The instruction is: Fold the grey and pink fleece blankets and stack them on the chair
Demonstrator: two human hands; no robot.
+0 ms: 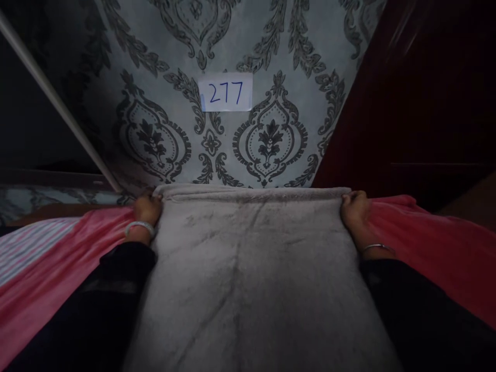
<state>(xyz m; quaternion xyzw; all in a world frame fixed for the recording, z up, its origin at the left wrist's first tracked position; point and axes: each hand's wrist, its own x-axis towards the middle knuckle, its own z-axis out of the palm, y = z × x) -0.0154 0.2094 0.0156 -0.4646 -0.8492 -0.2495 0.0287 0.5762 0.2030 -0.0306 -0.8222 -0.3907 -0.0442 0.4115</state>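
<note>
A grey plush blanket (248,268), folded into a long strip, runs from the bottom of the view up to the wall. Its far edge shows several stacked layers. My left hand (148,208) is closed on the far left corner, and a bracelet circles that wrist. At the far right corner my right hand (355,209) grips the same blanket, thumb on top; a thin bangle is on this wrist. The fingers under the cloth are hidden. Both forearms are in black sleeves and lie along the blanket's sides.
Beneath spreads a pink-red cover (437,243), with a striped cloth (34,243) at the left. Patterned wallpaper (217,165) rises behind, bearing a paper label (226,92) marked 277. A dark red panel (406,103) stands right; a pale-edged dark frame (58,98) leans left.
</note>
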